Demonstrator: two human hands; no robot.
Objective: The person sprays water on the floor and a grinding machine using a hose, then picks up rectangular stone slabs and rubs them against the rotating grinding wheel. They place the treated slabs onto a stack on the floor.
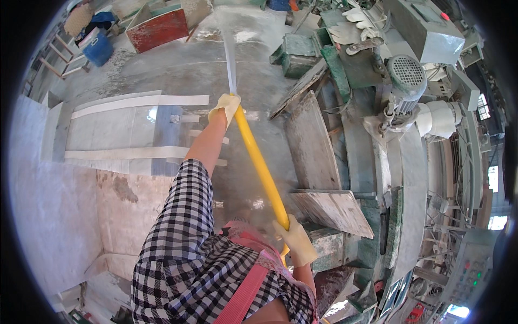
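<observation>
A thick yellow hose [258, 156] runs slantwise from near my waist up to the middle of the view. My left hand [228, 108], in a pale yellow glove, is closed around its far end with the arm stretched forward. From that end a whitish stream of water [230, 62] shoots forward over the wet grey floor [199, 73]. Lower down, beside my body, my right hand [297, 241] grips the hose in a matching glove. The hose's rear part passes below that hand and is mostly hidden by my clothes.
Pale slabs with white strips [140, 101] lie to the left. Worn boards [315, 143] lean along the right, beside a machine with a grey-green motor [407, 78]. A red-faced panel [157, 31] and a blue barrel [98, 48] stand far left, near another person [80, 21].
</observation>
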